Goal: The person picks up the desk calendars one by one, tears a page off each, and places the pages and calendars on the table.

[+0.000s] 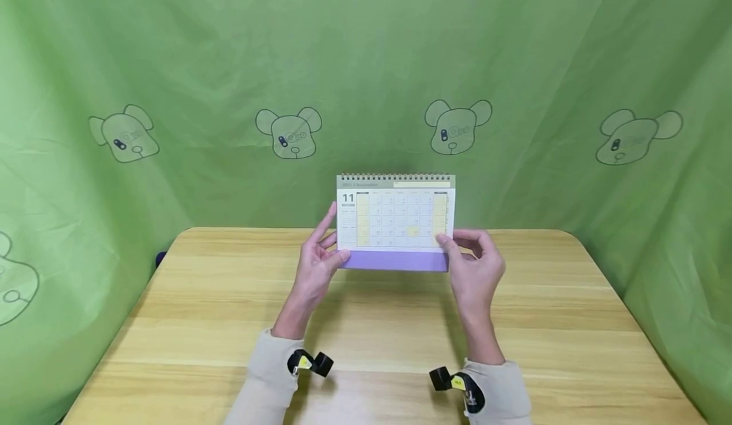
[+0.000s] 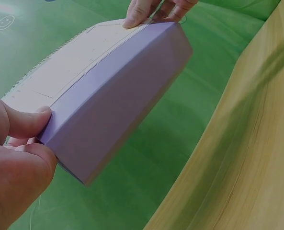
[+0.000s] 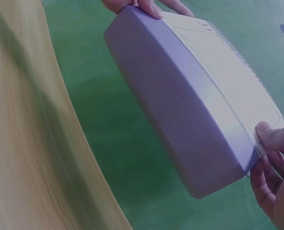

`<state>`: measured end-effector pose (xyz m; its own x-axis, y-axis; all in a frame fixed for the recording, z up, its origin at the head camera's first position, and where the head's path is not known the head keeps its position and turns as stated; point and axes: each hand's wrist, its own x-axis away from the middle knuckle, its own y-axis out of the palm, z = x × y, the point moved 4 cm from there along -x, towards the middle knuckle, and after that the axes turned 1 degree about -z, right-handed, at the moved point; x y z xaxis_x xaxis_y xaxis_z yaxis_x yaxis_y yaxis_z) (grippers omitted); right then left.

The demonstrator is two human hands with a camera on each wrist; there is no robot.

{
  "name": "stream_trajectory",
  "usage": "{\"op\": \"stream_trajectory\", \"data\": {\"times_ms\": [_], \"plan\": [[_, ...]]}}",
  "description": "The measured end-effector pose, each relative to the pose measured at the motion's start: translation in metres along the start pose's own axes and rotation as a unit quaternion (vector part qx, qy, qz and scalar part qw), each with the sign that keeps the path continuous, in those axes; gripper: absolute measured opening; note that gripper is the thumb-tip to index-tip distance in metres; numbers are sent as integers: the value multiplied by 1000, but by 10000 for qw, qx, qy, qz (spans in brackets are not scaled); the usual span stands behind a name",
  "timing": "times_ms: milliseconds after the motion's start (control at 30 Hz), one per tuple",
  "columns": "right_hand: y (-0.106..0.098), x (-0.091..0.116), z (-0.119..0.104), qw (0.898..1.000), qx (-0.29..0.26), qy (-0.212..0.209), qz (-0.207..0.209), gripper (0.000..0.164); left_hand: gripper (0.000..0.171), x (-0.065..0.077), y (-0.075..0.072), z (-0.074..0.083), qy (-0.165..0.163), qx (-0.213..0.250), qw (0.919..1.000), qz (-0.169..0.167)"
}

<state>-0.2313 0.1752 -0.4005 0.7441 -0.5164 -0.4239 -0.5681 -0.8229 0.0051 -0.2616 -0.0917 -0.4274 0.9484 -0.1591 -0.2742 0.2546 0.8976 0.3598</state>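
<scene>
A spiral-bound desk calendar point(image 1: 394, 218) with a purple stand is held up above the table, its page headed 11 facing the head camera. My left hand point(image 1: 316, 263) grips its lower left corner, thumb on the purple front strip and fingers behind. At the lower right side my right hand point(image 1: 474, 263) pinches the page edge and stand, thumb on the white page. Both wrist views show the purple base point(image 2: 118, 105) of the calendar from below, raised off the wood. The calendar's back is hidden in the head view.
A light wooden table point(image 1: 383, 330) lies beneath the hands. Green cloth point(image 1: 366, 44) with printed bear heads hangs behind it and at both sides. Black wrist cameras point(image 1: 323, 364) are strapped over the beige sleeves point(image 1: 497, 390).
</scene>
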Motion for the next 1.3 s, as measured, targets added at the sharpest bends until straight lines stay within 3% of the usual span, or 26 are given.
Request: {"op": "stream_trajectory", "data": {"times_ms": [167, 500, 900, 1300], "plan": [[0, 0, 0, 10000, 94, -15, 9, 24, 95, 0, 0, 1, -16, -37, 10000, 59], [0, -5, 1, 9991, 73, 359, -191, 19, 95, -1, -2, 2, 21, 92, 9999, 95], [-2, -4, 2, 9985, -73, 459, -287, 19, 77, 0, -6, 0, -127, 826, 9965, -90], [0, -4, 6, 9974, -116, 604, -376, 20, 77, 0, -7, 2, -218, 1217, 9922, -158]]}}
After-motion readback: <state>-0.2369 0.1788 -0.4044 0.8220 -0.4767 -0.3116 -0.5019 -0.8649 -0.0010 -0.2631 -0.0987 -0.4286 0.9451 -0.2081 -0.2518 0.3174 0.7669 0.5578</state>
